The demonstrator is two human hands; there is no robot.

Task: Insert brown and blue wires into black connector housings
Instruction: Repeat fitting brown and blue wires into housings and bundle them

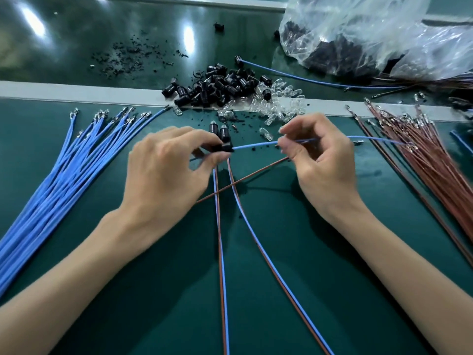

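Note:
My left hand [166,170] pinches a black connector housing [224,147] between thumb and fingertips at the middle of the green mat. My right hand [320,155] grips a blue wire [256,145] whose left end meets the housing; its other end runs right toward the brown bundle. A brown wire [245,179] slants from under my right hand down to the left. Two finished housings with bulbs [217,129] stand just behind, their paired brown and blue leads [222,252] trailing toward me.
A fan of blue wires [64,175] lies at the left, a fan of brown wires [422,160] at the right. Loose black housings [220,85] and clear bulbs [276,103] are heaped behind. A plastic bag [358,34] sits at the back right.

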